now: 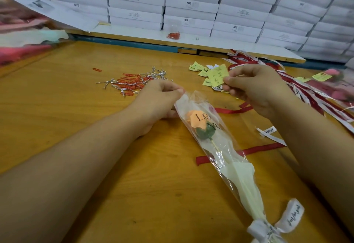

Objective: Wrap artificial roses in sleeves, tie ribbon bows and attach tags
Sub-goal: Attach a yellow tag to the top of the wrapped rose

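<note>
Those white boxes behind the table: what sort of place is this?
Probably a small packing workshop: stacked white boxes line the back, and the wooden table holds loose paper clips, yellow tags and ribbons.

We see a worn wooden counter [80, 108], honey-yellow with dark scuffs, running up to a blue-edged ledge [134, 44]. Behind it, stacks of flat white boxes [191, 3] marked SGS fill the whole back like a wall. Light falls evenly, soft and bright, with no hard shadows.
</note>
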`<state>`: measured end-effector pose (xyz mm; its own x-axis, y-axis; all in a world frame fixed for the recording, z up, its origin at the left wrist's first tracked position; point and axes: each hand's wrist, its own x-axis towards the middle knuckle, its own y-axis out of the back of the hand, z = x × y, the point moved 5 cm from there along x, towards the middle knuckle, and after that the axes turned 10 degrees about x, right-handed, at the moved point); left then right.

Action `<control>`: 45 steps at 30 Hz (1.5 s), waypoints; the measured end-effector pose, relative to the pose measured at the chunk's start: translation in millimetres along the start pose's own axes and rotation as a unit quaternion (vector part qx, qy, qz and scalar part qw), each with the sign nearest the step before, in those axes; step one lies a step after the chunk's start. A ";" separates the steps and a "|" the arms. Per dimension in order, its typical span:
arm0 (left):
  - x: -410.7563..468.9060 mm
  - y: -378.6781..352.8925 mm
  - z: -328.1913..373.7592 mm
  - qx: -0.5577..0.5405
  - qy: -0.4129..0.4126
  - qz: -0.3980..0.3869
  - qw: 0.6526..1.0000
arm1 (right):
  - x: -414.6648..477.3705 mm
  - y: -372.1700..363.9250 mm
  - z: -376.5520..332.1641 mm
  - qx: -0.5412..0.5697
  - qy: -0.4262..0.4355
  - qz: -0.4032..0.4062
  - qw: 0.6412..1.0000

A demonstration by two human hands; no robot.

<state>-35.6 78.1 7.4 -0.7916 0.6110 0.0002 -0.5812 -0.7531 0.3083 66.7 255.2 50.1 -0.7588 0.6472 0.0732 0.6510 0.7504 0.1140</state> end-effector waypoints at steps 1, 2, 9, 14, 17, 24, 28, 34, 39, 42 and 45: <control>-0.1 0.1 0.8 -0.008 -0.001 -0.001 1.000 | -3.1 -5.7 -2.0 0.005 0.004 -0.021 1.000; -0.1 0.0 1.8 -0.023 0.001 -0.006 1.000 | -6.3 -12.2 -4.3 -0.004 0.013 -0.044 0.999; -9.3 -8.1 10.7 -0.148 -0.016 -0.094 0.984 | -27.5 -51.3 -17.7 -0.146 0.157 -0.115 0.970; -9.2 -8.8 9.8 -0.099 -0.045 -0.084 0.990 | -32.1 -55.7 -16.5 -0.162 0.193 -0.091 0.963; -9.3 -9.1 9.3 -0.093 -0.043 -0.080 0.992 | -28.7 -54.7 -14.6 -0.220 0.183 -0.078 0.955; -9.0 -8.4 9.7 -0.043 -0.052 -0.053 0.996 | -23.3 -47.4 -13.8 -0.215 0.152 -0.082 0.961; -10.5 -7.0 12.0 -0.003 -0.076 -0.041 0.996 | -23.1 -48.3 -14.9 -0.215 0.161 -0.090 0.959; -10.8 -6.4 13.9 0.019 -0.093 -0.034 0.995 | -23.2 -48.2 -15.0 -0.216 0.176 -0.087 0.957; -11.3 -6.4 13.5 0.033 -0.093 -0.035 0.994 | -22.3 -47.9 -15.6 -0.224 0.172 -0.096 0.955; -11.9 -6.4 14.4 0.051 -0.093 -0.034 0.994 | -21.7 -50.2 -12.3 -0.220 0.142 -0.127 0.957; -12.6 -6.1 15.1 0.054 -0.096 -0.031 0.993 | -21.1 -52.1 -8.6 -0.210 0.113 -0.162 0.958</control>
<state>-19.3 78.6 19.8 -0.6980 0.6991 0.1555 -0.5967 -0.6877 0.4135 48.6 201.2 51.2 -0.9353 0.3087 0.1730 0.3517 0.7563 0.5516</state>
